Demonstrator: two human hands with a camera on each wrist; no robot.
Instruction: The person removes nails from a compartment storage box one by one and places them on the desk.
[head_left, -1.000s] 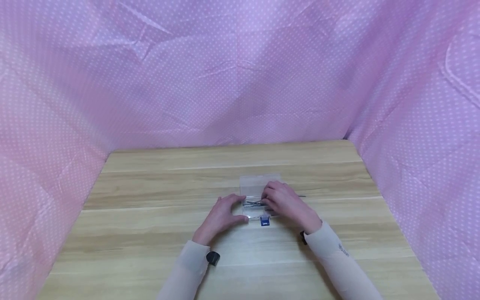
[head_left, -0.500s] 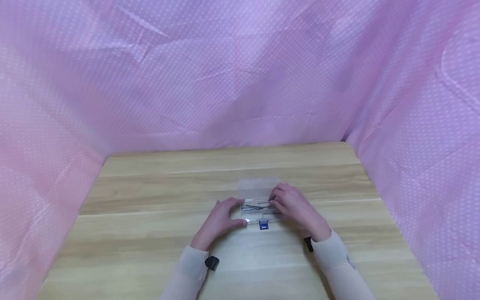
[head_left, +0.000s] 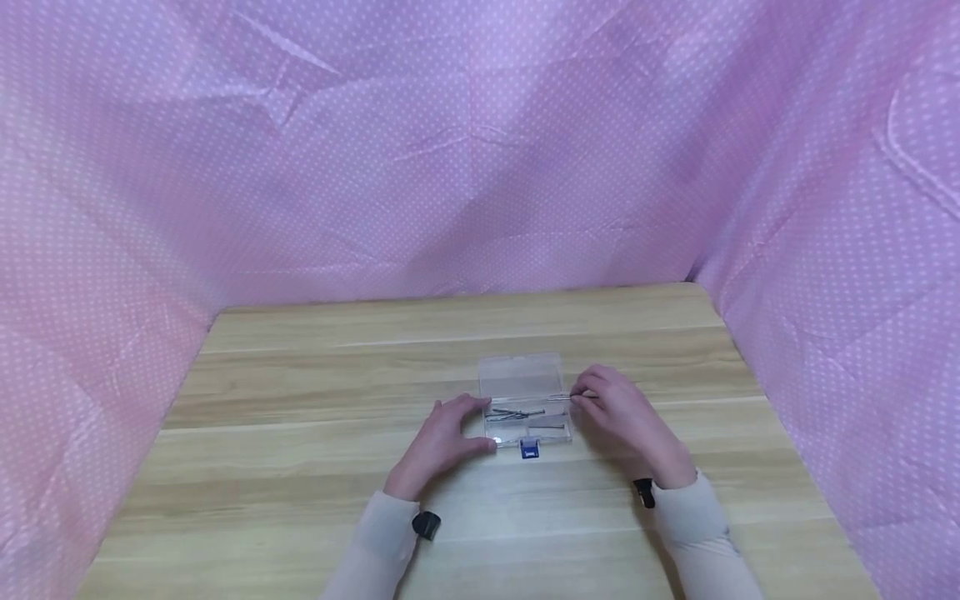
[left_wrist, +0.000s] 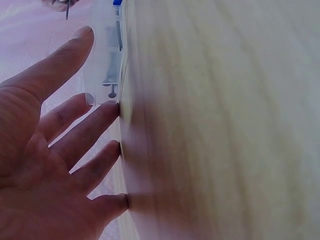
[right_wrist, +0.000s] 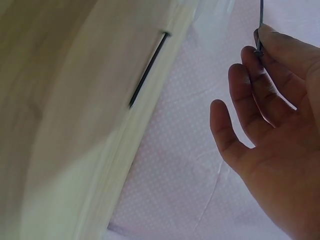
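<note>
A clear plastic box (head_left: 506,430) lies with its lid (head_left: 521,377) folded back. My left hand (head_left: 442,437) holds its left end between thumb and fingertips, the thumb at the near corner and the fingers at the far one. Several loose nails (head_left: 513,414) lie crossed in the box, and a single nail (head_left: 547,427) sits in the front right compartment. Beside the box's right end, my right hand (head_left: 618,412) pinches a nail (right_wrist: 261,12) near its head, the shank pointing toward the box. Another dark nail (right_wrist: 148,70) lies on the table in the right wrist view.
A blue latch (head_left: 529,449) hangs from the box's front edge. The wood-grain table (head_left: 300,467) is bordered at the back and sides by pink dotted cloth (head_left: 337,167). Black wrist devices (head_left: 427,525) sit at both cuffs.
My right hand has moved from over the box to the right, beyond its right end, uncovering the front right compartment. My left hand stays at the box's left end.
</note>
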